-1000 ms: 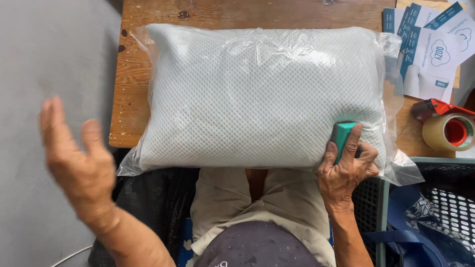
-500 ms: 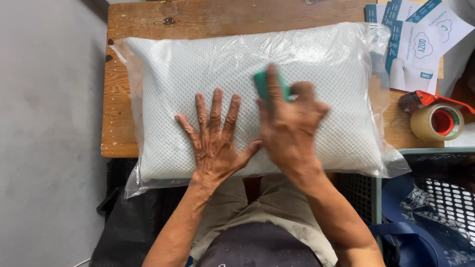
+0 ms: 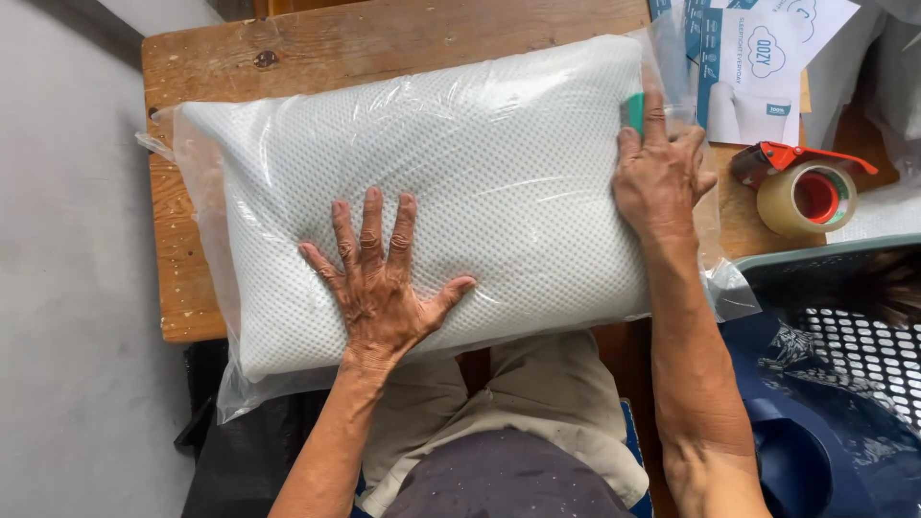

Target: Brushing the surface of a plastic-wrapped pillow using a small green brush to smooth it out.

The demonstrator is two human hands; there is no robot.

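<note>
We note the bagged white pillow [image 3: 432, 192] lying flat across the wooden surface [image 3: 384, 38], its near edge overhanging toward our lap. Our left hand [image 3: 379, 283] lies on the pillow's near middle, fingers spread wide, palm pressing down. Our right hand [image 3: 660, 173] sits at the pillow's right end, fingers closed around a small green block [image 3: 633, 110] held against the plastic. A tape dispenser [image 3: 804, 192] and printed leaflets [image 3: 758, 67] lie right of the pillow; a crate [image 3: 844, 278] stands near its right corner. Judgement: keep the left palm flat and steady so the bag stays taut, and keep the block pressed firmly and evenly against the film.
</note>
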